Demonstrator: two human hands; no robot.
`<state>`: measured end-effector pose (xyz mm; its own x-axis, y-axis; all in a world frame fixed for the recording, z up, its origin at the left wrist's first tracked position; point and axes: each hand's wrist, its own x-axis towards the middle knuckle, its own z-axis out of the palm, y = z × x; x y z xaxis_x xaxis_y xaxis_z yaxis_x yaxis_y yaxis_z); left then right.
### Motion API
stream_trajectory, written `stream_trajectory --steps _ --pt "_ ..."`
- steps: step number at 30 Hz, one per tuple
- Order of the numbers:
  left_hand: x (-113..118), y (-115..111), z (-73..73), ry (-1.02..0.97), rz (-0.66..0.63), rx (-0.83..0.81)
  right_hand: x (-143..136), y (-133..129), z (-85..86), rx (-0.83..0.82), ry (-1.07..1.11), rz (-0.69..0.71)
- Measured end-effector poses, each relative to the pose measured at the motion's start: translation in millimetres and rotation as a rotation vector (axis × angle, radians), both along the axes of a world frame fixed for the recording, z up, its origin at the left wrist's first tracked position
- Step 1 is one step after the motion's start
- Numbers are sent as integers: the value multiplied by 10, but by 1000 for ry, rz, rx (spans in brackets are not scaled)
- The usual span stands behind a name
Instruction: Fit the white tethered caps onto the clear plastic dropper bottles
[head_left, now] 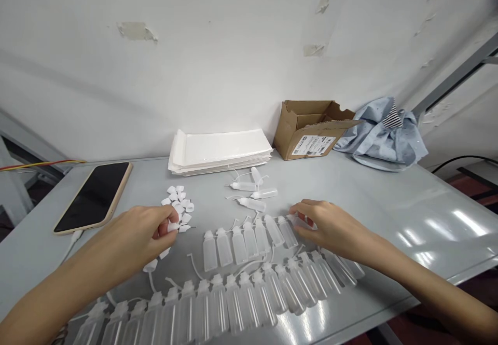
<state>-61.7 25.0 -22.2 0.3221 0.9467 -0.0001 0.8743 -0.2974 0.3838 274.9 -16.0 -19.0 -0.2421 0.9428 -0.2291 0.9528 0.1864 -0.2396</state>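
My left hand (pixel 161 225) pinches a small white needle tip (pixel 173 226) beside a cluster of white tips (pixel 179 199). My right hand (pixel 317 223) has its fingers closed around a translucent bottle (pixel 299 221) at the right end of the upper bottle row. That row of small translucent bottles (pixel 238 245) lies across the middle of the table. A longer row of bottles (pixel 233 303) with loose strap caps lies nearer the front edge. Behind the upper row, several bottles with needle tips (pixel 252 204) lie scattered on the grey table.
A phone (pixel 95 197) with a white cable lies at the left. A stack of white envelopes (pixel 221 150), an open cardboard box (pixel 311 132) and a light blue cloth (pixel 383 135) stand or lie along the white wall.
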Motion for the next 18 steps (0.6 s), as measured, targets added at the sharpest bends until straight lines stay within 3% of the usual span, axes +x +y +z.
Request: stream_trajectory --steps 4,12,18 --pt "48 -9 36 76 -13 -77 40 31 42 70 28 -11" --pt "154 -16 77 -174 -3 -82 -149 73 211 236 492 1" --pt "167 -49 61 -271 64 -67 -311 124 156 251 639 99"
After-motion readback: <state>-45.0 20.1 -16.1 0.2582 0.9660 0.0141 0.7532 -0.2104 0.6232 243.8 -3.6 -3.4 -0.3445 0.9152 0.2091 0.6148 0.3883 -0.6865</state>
